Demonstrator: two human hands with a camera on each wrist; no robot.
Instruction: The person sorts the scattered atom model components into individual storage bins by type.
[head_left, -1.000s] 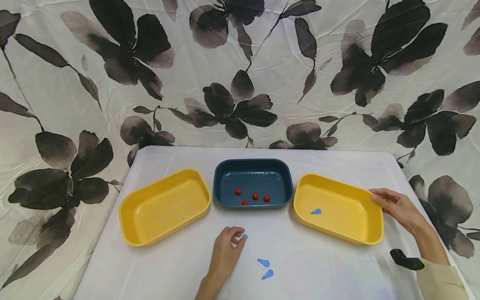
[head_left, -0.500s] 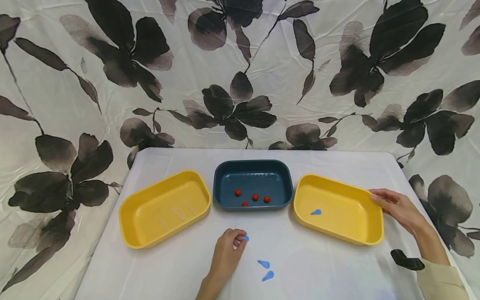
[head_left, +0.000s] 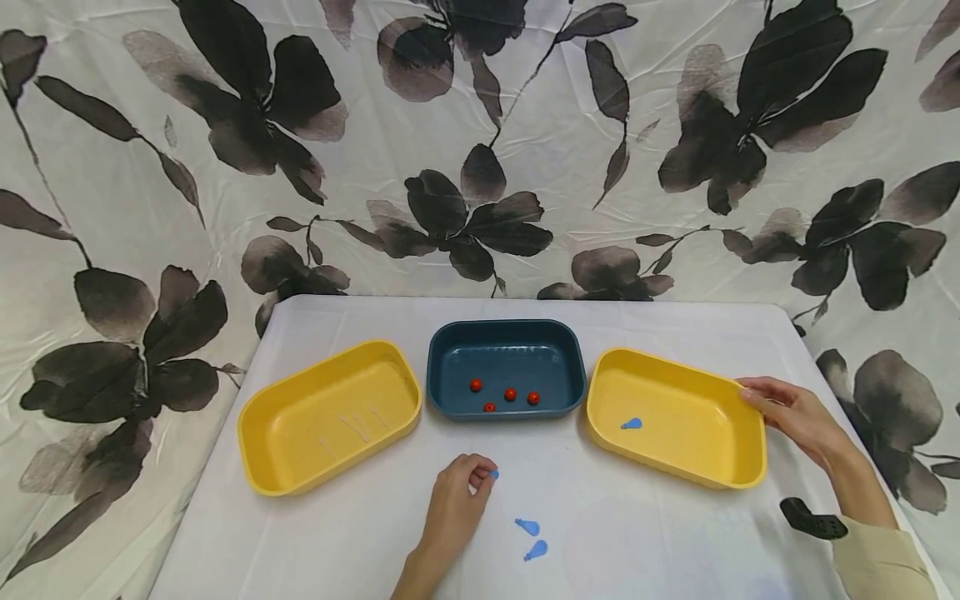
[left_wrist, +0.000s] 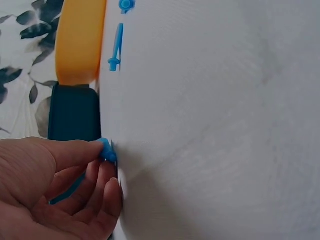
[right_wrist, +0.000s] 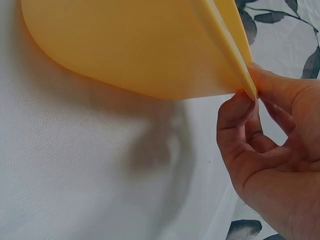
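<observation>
My left hand [head_left: 453, 504] pinches a small blue bulb-shaped plastic piece [left_wrist: 107, 151] between thumb and fingertips, close over the white tabletop. Two like it, one blue piece [head_left: 528, 527] and another blue piece [head_left: 536, 550], lie on the cloth to the right of that hand. At the far right, my right hand [head_left: 806, 421] grips the rim of a yellow tray [head_left: 697, 417], thumb on one side and fingers on the other, as the right wrist view shows. Inside this tray lies a single blue piece [head_left: 632, 423].
A dark blue tray [head_left: 510, 354] with several red beads [head_left: 511, 394] stands at the back middle. Left of it, another yellow tray [head_left: 292, 417] holds several thin clear sticks [head_left: 360, 427]. A floral curtain [head_left: 465, 225] hangs behind the white table [head_left: 637, 533].
The left hand has shifted very slightly to the right, still pinching the blue piece. My right hand keeps its hold on the tray rim, and the trays stay where they were.
</observation>
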